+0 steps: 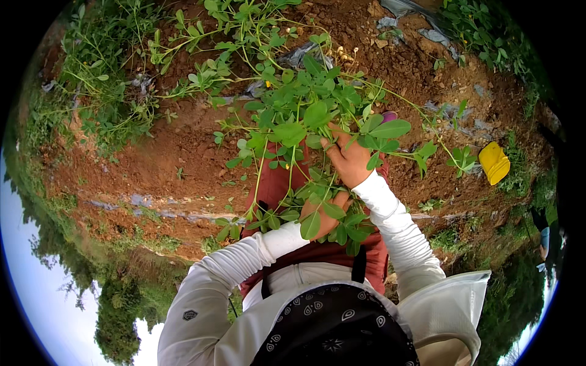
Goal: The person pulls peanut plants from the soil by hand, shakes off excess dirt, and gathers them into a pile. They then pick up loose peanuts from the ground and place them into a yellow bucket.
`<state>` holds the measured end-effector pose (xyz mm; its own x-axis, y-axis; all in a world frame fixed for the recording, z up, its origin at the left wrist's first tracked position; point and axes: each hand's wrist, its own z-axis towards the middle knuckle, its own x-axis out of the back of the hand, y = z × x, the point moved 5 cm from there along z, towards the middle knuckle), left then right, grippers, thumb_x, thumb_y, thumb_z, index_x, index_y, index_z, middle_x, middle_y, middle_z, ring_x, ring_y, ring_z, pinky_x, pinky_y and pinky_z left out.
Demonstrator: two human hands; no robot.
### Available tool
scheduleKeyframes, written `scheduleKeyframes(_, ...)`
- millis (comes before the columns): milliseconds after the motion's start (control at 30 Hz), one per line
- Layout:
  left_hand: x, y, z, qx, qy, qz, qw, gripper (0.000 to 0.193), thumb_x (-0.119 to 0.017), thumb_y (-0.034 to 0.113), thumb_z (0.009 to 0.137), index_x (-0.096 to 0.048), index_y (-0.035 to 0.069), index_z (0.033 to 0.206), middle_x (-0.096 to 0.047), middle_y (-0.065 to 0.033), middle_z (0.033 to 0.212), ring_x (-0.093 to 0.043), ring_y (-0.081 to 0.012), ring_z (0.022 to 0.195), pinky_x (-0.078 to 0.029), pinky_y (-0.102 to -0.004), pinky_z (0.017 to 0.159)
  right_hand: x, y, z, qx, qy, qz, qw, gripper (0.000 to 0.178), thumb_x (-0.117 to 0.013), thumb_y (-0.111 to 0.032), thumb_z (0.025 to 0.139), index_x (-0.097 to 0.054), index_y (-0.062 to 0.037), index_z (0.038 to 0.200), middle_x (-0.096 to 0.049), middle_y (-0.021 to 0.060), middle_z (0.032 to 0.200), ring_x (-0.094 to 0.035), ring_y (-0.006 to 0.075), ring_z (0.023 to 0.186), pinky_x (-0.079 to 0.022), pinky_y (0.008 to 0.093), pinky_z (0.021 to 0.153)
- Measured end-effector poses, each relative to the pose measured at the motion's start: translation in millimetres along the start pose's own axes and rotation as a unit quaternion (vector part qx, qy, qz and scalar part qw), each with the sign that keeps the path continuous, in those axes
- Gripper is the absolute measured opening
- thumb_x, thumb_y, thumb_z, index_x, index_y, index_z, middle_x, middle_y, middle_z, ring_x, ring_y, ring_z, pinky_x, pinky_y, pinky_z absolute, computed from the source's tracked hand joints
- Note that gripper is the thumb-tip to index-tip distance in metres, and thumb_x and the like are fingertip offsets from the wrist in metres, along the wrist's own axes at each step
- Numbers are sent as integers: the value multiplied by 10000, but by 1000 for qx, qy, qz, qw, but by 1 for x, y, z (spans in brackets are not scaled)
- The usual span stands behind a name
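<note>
A leafy peanut plant [314, 113] with rounded green leaflets and long stems spreads in front of my body. My right hand [351, 160] reaches into it from the right, fingers curled round stems, with leaves covering some fingertips. Nearer my body and lower, my left hand [323, 221] is closed among the lower stems. Leaves hide much of that hand. White sleeves cover both forearms. Stems trail out to the left and right of my hands.
Reddish-brown soil [137, 180] lies around, with torn grey plastic film [436, 36]. Small pale pods [347, 55] sit beyond the plant. More green plants [104, 79] grow at left. A yellow object [494, 163] lies at right. A purple thing [389, 116] shows behind leaves.
</note>
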<state>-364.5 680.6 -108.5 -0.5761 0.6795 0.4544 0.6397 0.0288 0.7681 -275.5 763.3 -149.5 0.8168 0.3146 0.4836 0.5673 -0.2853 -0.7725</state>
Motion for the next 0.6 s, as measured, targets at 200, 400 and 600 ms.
scheduleKeyframes(200, -122, -64, -8, 15, -223, -71, 972, 598, -567, 318, 847, -333, 71, 1339, -555, -278, 1018, -562, -394, 960, -444, -471, 823, -45, 159, -24, -201, -155, -219, 942, 393, -493, -212, 853, -509, -84, 1224, -644, 158, 857, -614, 331, 719, -486, 436, 619)
scheduleKeyframes(400, -73, -42, 70, 72, -446, 72, 889, 408, -506, 358, 871, -528, 95, 1181, -618, -191, 987, -585, -361, 927, -459, -425, 826, -64, 219, 23, -219, -381, -286, 852, 289, -492, -286, 863, -688, -73, 867, -675, 120, 917, -659, 256, 855, -513, 373, 675)
scheduleKeyframes(600, 23, -73, 258, 12, -109, 184, 977, 164, -572, 174, 741, -627, 65, 850, -651, -129, 802, -623, -331, 781, -493, -424, 690, 77, 86, 98, -224, -213, -136, 941, 280, -436, -199, 874, -634, -30, 978, -657, 143, 902, -638, 308, 863, -524, 386, 729)
